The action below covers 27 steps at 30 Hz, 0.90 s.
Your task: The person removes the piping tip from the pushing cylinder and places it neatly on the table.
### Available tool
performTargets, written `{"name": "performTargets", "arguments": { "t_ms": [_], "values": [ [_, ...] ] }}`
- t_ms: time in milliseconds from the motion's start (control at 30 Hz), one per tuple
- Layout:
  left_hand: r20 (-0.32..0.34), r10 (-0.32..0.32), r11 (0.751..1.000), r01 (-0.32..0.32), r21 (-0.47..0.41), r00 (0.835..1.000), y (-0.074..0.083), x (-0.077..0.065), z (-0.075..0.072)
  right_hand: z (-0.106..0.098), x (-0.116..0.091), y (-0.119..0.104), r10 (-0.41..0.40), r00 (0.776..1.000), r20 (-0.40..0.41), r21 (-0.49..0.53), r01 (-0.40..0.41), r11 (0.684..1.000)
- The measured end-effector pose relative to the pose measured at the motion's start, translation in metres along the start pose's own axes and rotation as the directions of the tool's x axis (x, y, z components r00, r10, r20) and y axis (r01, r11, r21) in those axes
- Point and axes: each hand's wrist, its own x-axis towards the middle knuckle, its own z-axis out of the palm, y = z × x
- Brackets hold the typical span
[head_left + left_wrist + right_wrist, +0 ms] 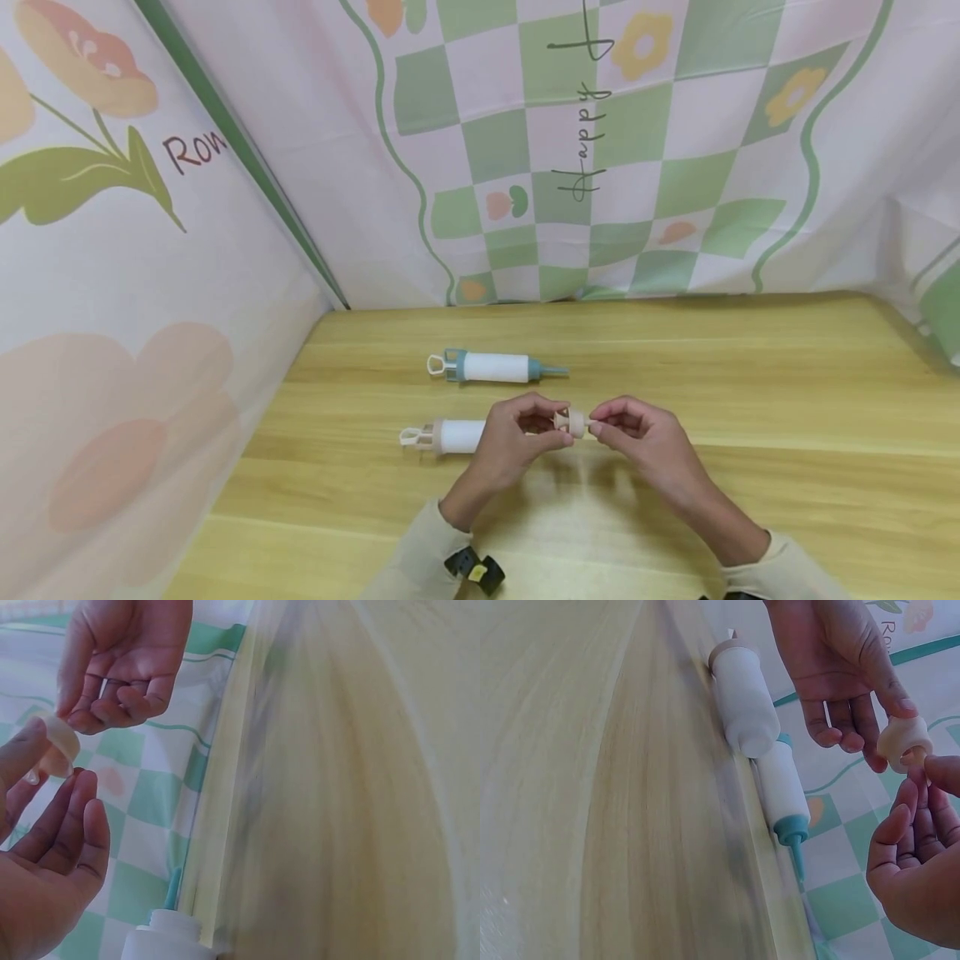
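Observation:
My left hand (513, 433) pinches a small beige nozzle cap (575, 422) between thumb and fingers, above the table. From the other side my right hand (651, 435) pinches the thin tip that sticks out of the cap. In the right wrist view the cap (904, 741) shows a hollow end. Behind my left hand lies a white squeeze bottle (459, 437) with a beige collar and a pale loop at its far left end. Its bare neck (175, 921) shows in the left wrist view.
A second white squeeze bottle (497, 367), with teal ends and a teal nozzle, lies farther back on the wooden table (787, 375). Printed cloth (495, 150) hangs behind the table, and more cloth (150, 275) hangs along its left side.

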Motion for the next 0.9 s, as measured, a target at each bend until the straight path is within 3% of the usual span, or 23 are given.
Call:
{"name": "performTargets", "arguments": {
  "t_ms": [400, 900],
  "values": [
    [-0.016, 0.009, 0.999, -0.01, -0.031, 1.0, -0.0037, 0.0002, -0.0004, 0.0022, -0.0001, -0.0017, -0.008, 1.0, 0.0, 0.039, 0.008, 0.999],
    [-0.039, 0.02, 0.999, -0.022, -0.029, 0.999, -0.0046, 0.0001, 0.0007, 0.0068, -0.0025, -0.0082, 0.024, 0.999, 0.034, 0.001, -0.024, 1.0]
  ]
}}
